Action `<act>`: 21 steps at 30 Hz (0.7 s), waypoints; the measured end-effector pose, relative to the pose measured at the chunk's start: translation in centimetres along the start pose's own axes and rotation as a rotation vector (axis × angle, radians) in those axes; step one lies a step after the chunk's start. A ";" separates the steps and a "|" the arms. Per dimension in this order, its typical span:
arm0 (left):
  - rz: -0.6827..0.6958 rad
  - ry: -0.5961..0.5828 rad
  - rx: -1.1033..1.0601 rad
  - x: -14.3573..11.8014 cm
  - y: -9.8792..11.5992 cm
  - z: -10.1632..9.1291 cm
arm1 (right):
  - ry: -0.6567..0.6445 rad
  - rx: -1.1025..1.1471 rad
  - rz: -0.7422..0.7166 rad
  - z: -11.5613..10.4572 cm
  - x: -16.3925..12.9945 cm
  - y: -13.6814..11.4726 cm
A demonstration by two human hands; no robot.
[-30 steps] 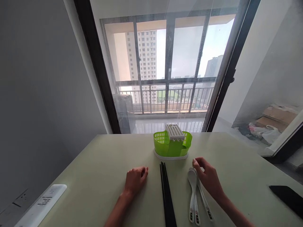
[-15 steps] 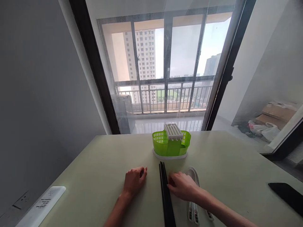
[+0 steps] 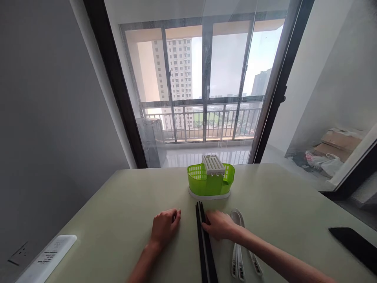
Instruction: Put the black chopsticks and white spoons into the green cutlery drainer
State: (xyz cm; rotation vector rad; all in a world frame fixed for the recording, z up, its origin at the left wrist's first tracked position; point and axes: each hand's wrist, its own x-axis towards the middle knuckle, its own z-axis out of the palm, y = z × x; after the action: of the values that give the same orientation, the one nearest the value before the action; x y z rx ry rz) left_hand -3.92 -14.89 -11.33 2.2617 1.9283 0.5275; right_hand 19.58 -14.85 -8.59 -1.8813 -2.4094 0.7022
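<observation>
Black chopsticks [image 3: 200, 243] lie lengthwise on the table in two groups with a narrow gap between them. My right hand [image 3: 218, 225] has its fingers closed at the right-hand group, thumb against the near side; the fingertips are partly hidden. Curled into a loose fist, my left hand [image 3: 166, 225] rests on the table to the left of the chopsticks, and nothing shows in it. White spoons [image 3: 237, 251] with printed handles lie under and beside my right forearm, which covers part of them. Beyond the chopsticks stands a green utensil basket [image 3: 212, 184] with a white slotted top.
A white power strip [image 3: 48, 255] lies at the table's left edge. On the right is a black flat object [image 3: 355, 245], perhaps a knife blade or cover. The pale table [image 3: 141, 192] ends at a glass door. Cardboard boxes [image 3: 338, 143] and bags sit outside at right.
The chopsticks have parted into two groups, the right one beside my right hand. My right hand has shifted slightly left. My left hand stays in its fist.
</observation>
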 end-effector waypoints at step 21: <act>0.008 0.000 -0.010 -0.3 0.2 0.0 | -0.150 0.183 0.006 0.1 1.8 0.5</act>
State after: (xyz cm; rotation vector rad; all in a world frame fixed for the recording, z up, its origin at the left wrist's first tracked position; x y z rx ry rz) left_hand -3.76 -15.23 -11.32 2.2639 1.9136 0.5362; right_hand 19.51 -13.16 -9.35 -1.8259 -2.3285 1.0609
